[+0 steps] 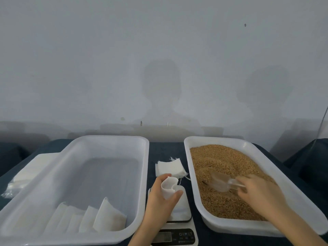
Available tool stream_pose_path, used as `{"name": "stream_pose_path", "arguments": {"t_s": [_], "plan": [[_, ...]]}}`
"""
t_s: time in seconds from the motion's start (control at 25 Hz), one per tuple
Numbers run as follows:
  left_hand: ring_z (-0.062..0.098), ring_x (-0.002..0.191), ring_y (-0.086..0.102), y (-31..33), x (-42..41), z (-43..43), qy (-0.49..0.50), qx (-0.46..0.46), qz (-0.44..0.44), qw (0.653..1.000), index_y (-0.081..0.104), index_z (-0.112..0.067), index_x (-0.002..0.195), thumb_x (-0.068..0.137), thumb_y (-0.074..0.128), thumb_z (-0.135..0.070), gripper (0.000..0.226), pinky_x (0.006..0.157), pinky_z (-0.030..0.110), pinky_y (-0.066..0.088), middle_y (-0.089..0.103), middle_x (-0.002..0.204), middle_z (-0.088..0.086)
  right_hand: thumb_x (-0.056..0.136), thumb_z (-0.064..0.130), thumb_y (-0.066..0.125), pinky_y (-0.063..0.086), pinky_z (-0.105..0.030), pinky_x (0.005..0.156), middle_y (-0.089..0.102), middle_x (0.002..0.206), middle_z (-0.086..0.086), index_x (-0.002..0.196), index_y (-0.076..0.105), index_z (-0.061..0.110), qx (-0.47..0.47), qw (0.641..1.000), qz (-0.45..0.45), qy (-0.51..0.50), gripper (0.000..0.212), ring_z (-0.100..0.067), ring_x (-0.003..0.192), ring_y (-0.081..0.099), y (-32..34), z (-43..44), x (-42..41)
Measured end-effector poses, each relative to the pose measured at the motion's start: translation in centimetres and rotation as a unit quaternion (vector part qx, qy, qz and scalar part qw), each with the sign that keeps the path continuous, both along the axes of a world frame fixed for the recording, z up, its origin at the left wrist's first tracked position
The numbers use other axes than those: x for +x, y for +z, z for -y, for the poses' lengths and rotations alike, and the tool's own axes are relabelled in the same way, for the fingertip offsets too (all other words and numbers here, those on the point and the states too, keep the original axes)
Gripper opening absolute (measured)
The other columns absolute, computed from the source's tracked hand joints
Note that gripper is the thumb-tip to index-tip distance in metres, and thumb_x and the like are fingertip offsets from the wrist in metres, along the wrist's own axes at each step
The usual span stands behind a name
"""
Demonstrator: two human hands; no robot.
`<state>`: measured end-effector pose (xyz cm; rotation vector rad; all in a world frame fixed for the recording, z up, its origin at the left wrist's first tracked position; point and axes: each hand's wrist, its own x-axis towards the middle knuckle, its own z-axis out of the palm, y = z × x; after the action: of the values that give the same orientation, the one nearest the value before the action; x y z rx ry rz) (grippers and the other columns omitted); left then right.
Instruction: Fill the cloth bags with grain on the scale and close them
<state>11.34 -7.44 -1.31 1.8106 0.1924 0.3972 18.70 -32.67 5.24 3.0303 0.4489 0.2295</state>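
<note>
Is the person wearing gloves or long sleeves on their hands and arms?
No gloves! The left hand and the right hand are both bare, with no rings, and no watch or bracelet at the wrists. The left forearm and right forearm are bare too; no sleeve shows before the picture's bottom edge.

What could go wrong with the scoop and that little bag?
1. The cloth bag has a small, floppy mouth in the left hand. Grain tipped from the scoop in the right hand might miss and scatter over the scale.
2. If the left hand leans on the scale while filling, the weight could read wrong.
3. A heaped scoop might drop grain while crossing the tray's rim.
</note>
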Motion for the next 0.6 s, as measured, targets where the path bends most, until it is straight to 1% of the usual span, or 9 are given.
{"name": "stream_pose_path", "arguments": {"t_s": [0.08, 0.16, 0.24, 0.28, 0.4, 0.52, 0.6], "plan": [[0.009, 0.108, 0.054, 0.3, 0.0, 0.1, -0.002, 0.001, 0.000, 1.000, 0.043, -0.039, 0.122, 0.080, 0.074, -0.032, 0.052, 0.098, 0.031, 0.049, 0.054, 0.119, -0.015, 0.093, 0.031, 0.052, 0.048, -0.011, 0.050, 0.057, 0.079, 0.014, 0.112, 0.057, 0.040, 0.067, 0.997, -0.046, -0.017, 0.021, 0.002, 0.058, 0.055, -0.6, -0.5, 0.4], [0.010, 0.109, 0.054, 0.6, 0.0, 0.2, -0.004, 0.002, 0.000, 1.000, 0.043, -0.037, 0.123, 0.081, 0.074, -0.031, 0.053, 0.098, 0.031, 0.049, 0.053, 0.120, -0.013, 0.092, 0.028, 0.056, 0.042, -0.011, 0.042, 0.063, 0.069, 0.007, 0.104, 0.061, 0.037, 0.149, 0.985, -0.083, -0.033, 0.016, -0.001, 0.048, 0.054, -1.1, -0.1, 0.4], [0.012, 0.108, 0.055, 0.8, 0.1, 0.4, -0.006, 0.004, 0.005, 1.000, 0.043, -0.036, 0.124, 0.081, 0.074, -0.031, 0.054, 0.097, 0.031, 0.050, 0.053, 0.120, -0.012, 0.089, 0.028, 0.059, 0.038, -0.011, 0.039, 0.065, 0.063, 0.005, 0.099, 0.059, 0.038, 0.211, 0.971, -0.096, -0.050, 0.014, -0.002, 0.041, 0.051, -1.3, 1.1, 0.1], [0.013, 0.108, 0.055, 0.9, 0.1, 0.5, -0.007, 0.006, 0.010, 1.000, 0.044, -0.035, 0.124, 0.080, 0.074, -0.030, 0.054, 0.096, 0.031, 0.051, 0.054, 0.120, -0.012, 0.088, 0.028, 0.061, 0.037, -0.012, 0.038, 0.065, 0.062, 0.005, 0.098, 0.058, 0.041, 0.233, 0.966, -0.095, -0.054, 0.016, -0.002, 0.039, 0.051, -1.3, 1.7, -0.2], [0.011, 0.106, 0.056, 0.9, 0.1, 0.8, -0.011, 0.006, 0.018, 1.000, 0.045, -0.034, 0.124, 0.080, 0.075, -0.030, 0.055, 0.093, 0.029, 0.052, 0.054, 0.118, -0.012, 0.086, 0.027, 0.064, 0.035, -0.014, 0.039, 0.066, 0.061, 0.006, 0.093, 0.056, 0.047, 0.267, 0.958, -0.078, -0.062, 0.024, -0.003, 0.040, 0.053, -0.9, 3.4, -0.9], [0.011, 0.104, 0.057, 0.8, 0.1, 1.0, -0.015, 0.003, 0.012, 1.000, 0.044, -0.035, 0.125, 0.079, 0.076, -0.030, 0.056, 0.090, 0.026, 0.053, 0.054, 0.117, -0.013, 0.084, 0.027, 0.066, 0.035, -0.015, 0.041, 0.065, 0.059, 0.010, 0.091, 0.054, 0.051, 0.277, 0.955, -0.067, -0.076, 0.028, -0.004, 0.041, 0.055, -0.5, 4.7, -1.2], [0.010, 0.102, 0.058, 0.7, 0.2, 1.0, -0.016, -0.001, 0.006, 1.000, 0.044, -0.035, 0.125, 0.079, 0.075, -0.028, 0.056, 0.084, 0.020, 0.053, 0.054, 0.116, -0.013, 0.083, 0.026, 0.067, 0.035, -0.014, 0.040, 0.065, 0.059, 0.015, 0.090, 0.054, 0.052, 0.273, 0.957, -0.071, -0.071, 0.030, -0.002, 0.043, 0.056, -0.2, 5.3, -1.4]]}}
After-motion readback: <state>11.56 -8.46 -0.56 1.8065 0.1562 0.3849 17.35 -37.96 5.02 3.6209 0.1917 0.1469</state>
